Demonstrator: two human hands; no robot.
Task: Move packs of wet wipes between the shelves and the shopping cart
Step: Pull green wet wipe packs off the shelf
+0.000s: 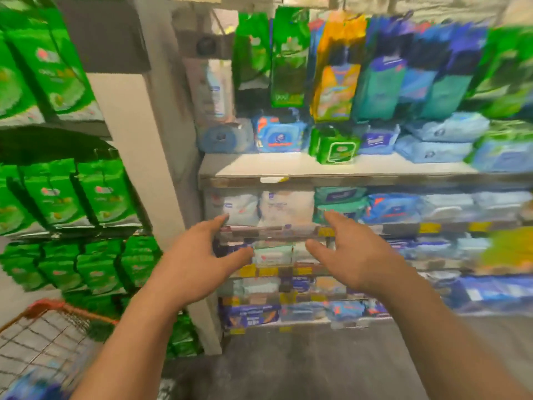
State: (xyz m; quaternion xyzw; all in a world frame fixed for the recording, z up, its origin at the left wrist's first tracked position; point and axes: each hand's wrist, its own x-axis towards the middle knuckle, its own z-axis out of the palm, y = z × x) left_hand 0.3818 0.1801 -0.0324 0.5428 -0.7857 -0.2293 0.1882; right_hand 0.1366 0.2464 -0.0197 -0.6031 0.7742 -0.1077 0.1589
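Both forearms reach forward. Shopping cart [43, 330] sits low left, holding blurred blue packs. Left hand [199, 255] and right hand [354, 255]: fingers spread, empty, short of the shelves [288, 166]. Wet wipe packs [285, 209] stacked ahead. Judged soft, light, slick film; grip across both ends.
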